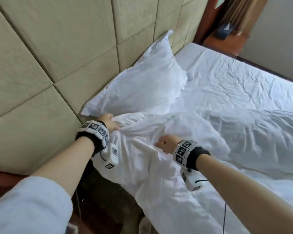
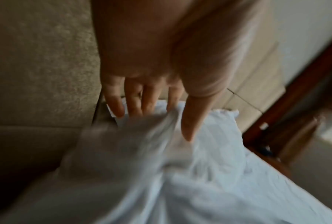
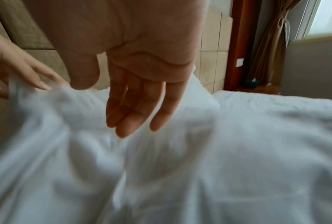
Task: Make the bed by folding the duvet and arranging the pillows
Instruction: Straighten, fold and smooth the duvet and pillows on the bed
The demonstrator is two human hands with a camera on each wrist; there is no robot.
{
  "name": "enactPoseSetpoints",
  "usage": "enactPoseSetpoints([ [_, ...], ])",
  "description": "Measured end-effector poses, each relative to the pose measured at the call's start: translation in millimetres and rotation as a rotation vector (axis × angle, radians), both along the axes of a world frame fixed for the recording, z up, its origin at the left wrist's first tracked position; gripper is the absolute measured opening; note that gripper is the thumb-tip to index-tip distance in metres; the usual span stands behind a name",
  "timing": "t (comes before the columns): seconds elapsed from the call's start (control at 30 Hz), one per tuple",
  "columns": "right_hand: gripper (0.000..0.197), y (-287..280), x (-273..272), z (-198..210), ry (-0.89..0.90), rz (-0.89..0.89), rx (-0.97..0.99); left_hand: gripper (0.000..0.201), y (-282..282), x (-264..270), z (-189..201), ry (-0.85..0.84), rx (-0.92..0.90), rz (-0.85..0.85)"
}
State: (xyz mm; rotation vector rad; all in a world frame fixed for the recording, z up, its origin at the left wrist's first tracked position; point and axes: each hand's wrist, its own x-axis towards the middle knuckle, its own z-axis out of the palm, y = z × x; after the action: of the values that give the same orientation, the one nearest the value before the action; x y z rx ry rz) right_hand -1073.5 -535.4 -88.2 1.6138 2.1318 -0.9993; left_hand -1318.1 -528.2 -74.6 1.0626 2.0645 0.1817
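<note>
Duvet (image 1: 176,149) lies rumpled under both hands, its corner bunched at the left hand (image 1: 108,123), whose fingers look straight; pillow (image 1: 142,85) just beyond. Right hand (image 1: 166,143) hovers spread. Next, likely grip and fold.

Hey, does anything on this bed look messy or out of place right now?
Yes. The duvet lies bunched and creased at the near corner, not folded, with the left hand on its bunched corner. The pillow leans crooked against the headboard. The sheet is wrinkled.
</note>
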Motion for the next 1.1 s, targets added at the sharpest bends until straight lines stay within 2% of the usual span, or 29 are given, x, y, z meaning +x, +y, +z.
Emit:
enactPoseSetpoints([
  [0.07, 0.038, -1.1, 23.5, 6.6, -0.008, -0.077, 0.019, 0.086, -0.8, 18.0, -4.6, 0.046, 0.018, -0.032],
  [0.13, 0.037, 0.8, 53.4, 18.5, -0.003, -0.168, 0.089, 0.080, 7.1, 47.0, 6.5, 0.079, 0.106, -0.100],
  [0.23, 0.035, 3.3, 93.1, 43.5, 0.045, -0.315, 0.170, 0.062, 28.8, 97.2, 30.9, 0.035, 0.205, -0.192],
  [0.37, 0.031, -28.5, 178.6, 86.0, 0.133, -0.548, 0.324, 0.051, 40.2, 207.1, 68.5, -0.017, 0.335, -0.405],
  [0.47, 0.029, -85.5, 255.6, 109.7, 0.131, -0.688, 0.403, 0.046, 18.9, 299.3, 88.5, -0.069, 0.382, -0.584],
  [0.63, 0.027, -234.6, 383.6, 126.2, 0.091, -0.997, 0.518, 0.042, -70.3, 454.4, 114.1, -0.174, 0.427, -0.841],
  [0.8, 0.024, -444.5, 495.3, 126.7, 0.007, -1.289, 0.530, 0.039, -226.8, 604.9, 123.6, -0.254, 0.457, -1.102],
  [0.9, 0.019, -560.5, 541.9, 127.6, -0.035, -1.443, 0.541, 0.036, -318.9, 681.0, 121.4, -0.270, 0.444, -1.256],
  [1.0, 0.024, -664.7, 582.6, 125.2, -0.079, -1.586, 0.558, 0.036, -407.9, 754.2, 116.6, -0.324, 0.420, -1.384],
  [1.1, 0.024, -741.0, 618.9, 114.5, -0.081, -1.716, 0.538, 0.035, -473.0, 817.9, 112.6, -0.342, 0.390, -1.486],
])
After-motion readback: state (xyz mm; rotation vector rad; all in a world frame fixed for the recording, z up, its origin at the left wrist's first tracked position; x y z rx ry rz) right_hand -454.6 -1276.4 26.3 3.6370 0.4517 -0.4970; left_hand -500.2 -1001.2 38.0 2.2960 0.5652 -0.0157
